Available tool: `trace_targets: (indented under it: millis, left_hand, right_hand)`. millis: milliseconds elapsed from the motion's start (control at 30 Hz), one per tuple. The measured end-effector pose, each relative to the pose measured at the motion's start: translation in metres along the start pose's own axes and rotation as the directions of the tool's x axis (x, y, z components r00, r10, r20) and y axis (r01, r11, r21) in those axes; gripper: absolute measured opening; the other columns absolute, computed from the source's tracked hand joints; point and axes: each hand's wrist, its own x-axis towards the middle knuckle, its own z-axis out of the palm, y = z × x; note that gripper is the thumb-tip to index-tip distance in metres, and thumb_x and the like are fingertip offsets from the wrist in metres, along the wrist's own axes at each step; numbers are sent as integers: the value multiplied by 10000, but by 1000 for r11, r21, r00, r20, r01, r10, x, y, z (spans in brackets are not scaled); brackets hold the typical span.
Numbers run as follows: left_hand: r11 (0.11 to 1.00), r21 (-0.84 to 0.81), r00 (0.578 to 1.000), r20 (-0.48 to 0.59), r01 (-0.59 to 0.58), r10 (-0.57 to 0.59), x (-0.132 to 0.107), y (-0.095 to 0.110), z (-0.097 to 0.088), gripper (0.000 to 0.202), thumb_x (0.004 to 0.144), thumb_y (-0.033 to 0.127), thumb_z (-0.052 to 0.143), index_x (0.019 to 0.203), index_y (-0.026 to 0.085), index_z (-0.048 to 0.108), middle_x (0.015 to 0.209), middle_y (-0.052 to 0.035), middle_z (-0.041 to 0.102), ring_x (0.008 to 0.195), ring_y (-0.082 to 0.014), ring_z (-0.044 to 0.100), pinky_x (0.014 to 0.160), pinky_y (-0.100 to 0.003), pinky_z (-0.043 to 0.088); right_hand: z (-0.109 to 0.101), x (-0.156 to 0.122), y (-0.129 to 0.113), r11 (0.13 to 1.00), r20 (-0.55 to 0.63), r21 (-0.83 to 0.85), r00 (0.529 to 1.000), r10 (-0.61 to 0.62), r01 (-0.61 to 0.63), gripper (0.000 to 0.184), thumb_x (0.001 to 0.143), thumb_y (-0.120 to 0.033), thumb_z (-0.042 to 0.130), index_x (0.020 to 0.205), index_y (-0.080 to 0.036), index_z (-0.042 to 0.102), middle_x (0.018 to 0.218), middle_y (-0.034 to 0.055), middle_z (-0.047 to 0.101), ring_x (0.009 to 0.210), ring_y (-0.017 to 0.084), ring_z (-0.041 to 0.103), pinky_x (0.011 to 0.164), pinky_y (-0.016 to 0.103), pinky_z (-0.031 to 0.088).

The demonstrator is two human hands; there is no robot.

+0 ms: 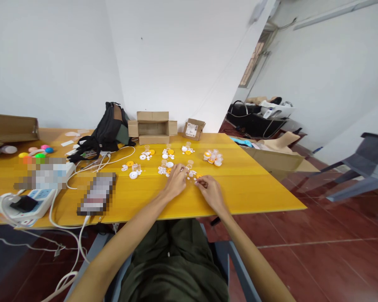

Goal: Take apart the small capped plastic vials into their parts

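Note:
My left hand is over a small group of parts near the front middle of the table, fingers curled and closed together. What its fingertips hold, if anything, is too small to make out. Just to the right, my right hand is in a pinch beside a yellow ring and tiny white pieces; its fingertips hide whatever is between them. White perforated discs lie between the hands, with a clear cup behind them. Another group, with a white round cap, lies left of my left hand.
Similar groups of parts lie farther back and left. A cluster of capped clear containers stands to the right. Behind are an open cardboard box, a smaller box and a black backpack. A phone with cables and a power strip lie left.

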Motion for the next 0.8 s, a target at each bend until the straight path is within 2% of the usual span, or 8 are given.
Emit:
trace_targets:
  millis: [300,533,800]
  left_hand:
    - [1000,-6,999,37,6,-6,-1,-3,2,364,802,-37,457,976,228,635,1004,-66,582,1031,-244,542,963,-392,478]
    - [998,-59,999,31,25,-23,-2,-2,3,347,795,-5,499,1028,228,606,1096,-68,561,1095,-238,548,1000,-410,494]
    - [988,-128,996,38,88,-84,-2,-2,6,329,803,25,542,1051,240,572,1152,-72,563,1147,-243,557,1049,-425,478]
  right_hand:
    - [2,0,6,994,-38,-106,999,-35,31,112,776,-355,651,764,-254,699,810,69,700,731,256,645,734,416,542]
    - [-1,-2,9,972,-138,-223,985,-106,73,127,776,-344,667,863,-253,680,931,87,699,940,301,640,879,454,511]
    - [1,1,13,980,-91,-191,992,-83,64,114,759,-313,672,852,-247,679,949,99,713,946,307,650,900,467,508]
